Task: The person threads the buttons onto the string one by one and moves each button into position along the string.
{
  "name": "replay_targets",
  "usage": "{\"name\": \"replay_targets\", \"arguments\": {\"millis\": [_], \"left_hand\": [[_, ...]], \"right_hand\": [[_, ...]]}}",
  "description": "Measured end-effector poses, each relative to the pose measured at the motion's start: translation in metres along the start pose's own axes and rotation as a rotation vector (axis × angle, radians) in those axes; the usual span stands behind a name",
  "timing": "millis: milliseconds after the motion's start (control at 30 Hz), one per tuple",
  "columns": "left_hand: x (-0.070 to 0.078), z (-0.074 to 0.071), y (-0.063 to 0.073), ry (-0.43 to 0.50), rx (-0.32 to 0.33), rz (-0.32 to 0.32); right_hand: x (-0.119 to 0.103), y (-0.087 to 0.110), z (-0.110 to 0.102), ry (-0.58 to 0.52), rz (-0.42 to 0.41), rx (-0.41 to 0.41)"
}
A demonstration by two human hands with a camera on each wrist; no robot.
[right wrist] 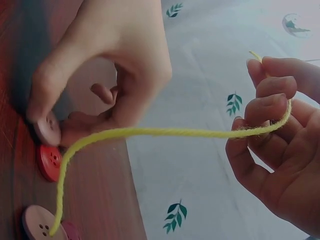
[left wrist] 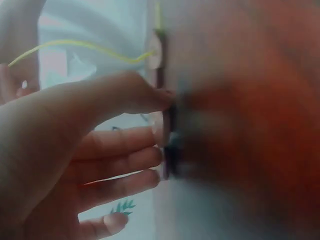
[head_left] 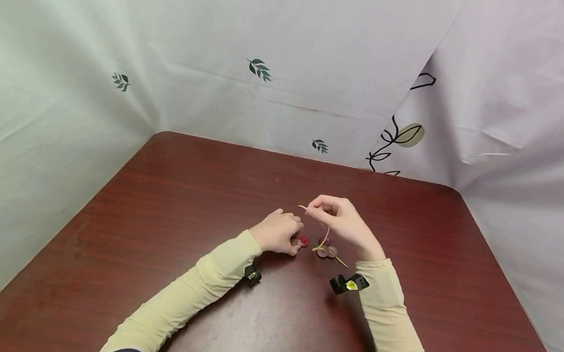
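Note:
My left hand is low over the table, its thumb and fingers on the edges of a pinkish button. Against that button lies a red button. Raised to the right, my right hand pinches a yellow string near one end, and a short tip sticks out past the fingertips. The string hangs down and passes through a hole of a brownish-pink button. Its other end lies on the table beside a second brownish button. A darker reddish button sits just behind them.
The buttons lie on a dark red-brown wooden table. White cloth with leaf prints hangs behind the table and along both sides. A black wrist camera is strapped near the left cuff, another near the right.

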State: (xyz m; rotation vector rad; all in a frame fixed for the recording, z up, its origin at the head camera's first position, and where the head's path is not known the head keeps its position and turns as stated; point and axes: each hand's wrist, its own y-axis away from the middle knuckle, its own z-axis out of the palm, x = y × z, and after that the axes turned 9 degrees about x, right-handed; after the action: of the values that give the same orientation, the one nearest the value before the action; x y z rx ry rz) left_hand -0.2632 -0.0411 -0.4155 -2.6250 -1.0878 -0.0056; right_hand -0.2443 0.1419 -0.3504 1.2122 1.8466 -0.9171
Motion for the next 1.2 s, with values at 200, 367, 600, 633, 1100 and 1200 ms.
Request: {"name": "replay_targets", "arguments": {"millis": [200, 367, 600, 633, 1100, 1200], "left_hand": [[-0.004, -0.016, 0.000, 0.054, 0.014, 0.023], [-0.009, -0.029, 0.000, 0.125, 0.035, 0.033], [-0.021, -0.042, 0.003, 0.234, 0.133, 0.083], [-0.023, -0.045, 0.003, 0.252, 0.149, 0.084], [-0.033, -0.065, 0.006, 0.428, 0.248, -0.005], [-0.033, -0.067, 0.006, 0.504, 0.286, 0.035]], "right_hand": [[0.002, 0.000, -0.004, 0.018, 0.000, 0.012], [0.000, 0.001, -0.005, 0.034, -0.010, 0.020], [0.000, 0.001, -0.007, 0.042, -0.024, 0.025], [0.000, 0.001, -0.007, 0.045, -0.024, 0.024], [0.002, 0.002, -0.009, 0.104, -0.016, 0.025], [0.002, 0.002, -0.009, 0.120, -0.023, 0.026]]}}
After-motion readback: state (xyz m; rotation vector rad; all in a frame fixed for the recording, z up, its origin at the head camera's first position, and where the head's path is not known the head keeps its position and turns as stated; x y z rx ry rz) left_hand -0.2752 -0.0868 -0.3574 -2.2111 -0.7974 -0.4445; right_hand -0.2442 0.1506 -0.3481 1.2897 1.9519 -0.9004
